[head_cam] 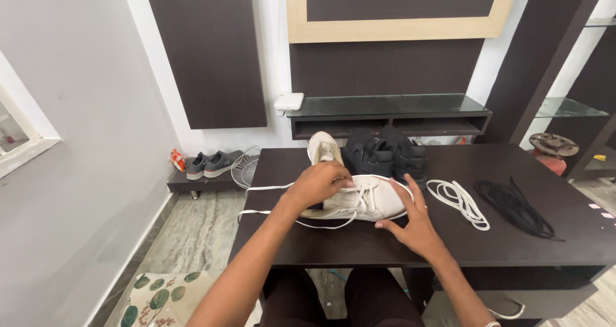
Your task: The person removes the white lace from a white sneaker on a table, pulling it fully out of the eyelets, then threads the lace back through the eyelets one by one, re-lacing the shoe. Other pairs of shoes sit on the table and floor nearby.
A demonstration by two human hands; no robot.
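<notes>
The left hand (319, 182) sits on top of a white sneaker (366, 198), fingers curled shut and pinching the white lace (273, 200) where it crosses the eyelets. The right hand (414, 221) lies flat and open against the shoe's toe end, fingers spread along the side, steadying rather than gripping. The sneaker lies on its side near the front edge of the dark table (385, 243), a little left of the middle, with two loose lace ends trailing off over the table's left edge.

The shoe looks light, with a soft, yielding upper and a stiffer sole, so the sole and toe cap seem the firm places to brace it; the lace is thin, limp and likely to slide through the eyelets, best pinched close to the eyelet row or by its stiff tip.

Just behind it, toward the back edge, stands a second white sneaker (323, 148), and beside that a pair of black shoes (385, 155). To the right on the table lie a coiled spare white lace (459, 200) and, further right, a bundle of black laces (513, 208). Beyond the left edge, on a low shelf by the wall, sit grey shoes (212, 164) and a wire basket (245, 166).
</notes>
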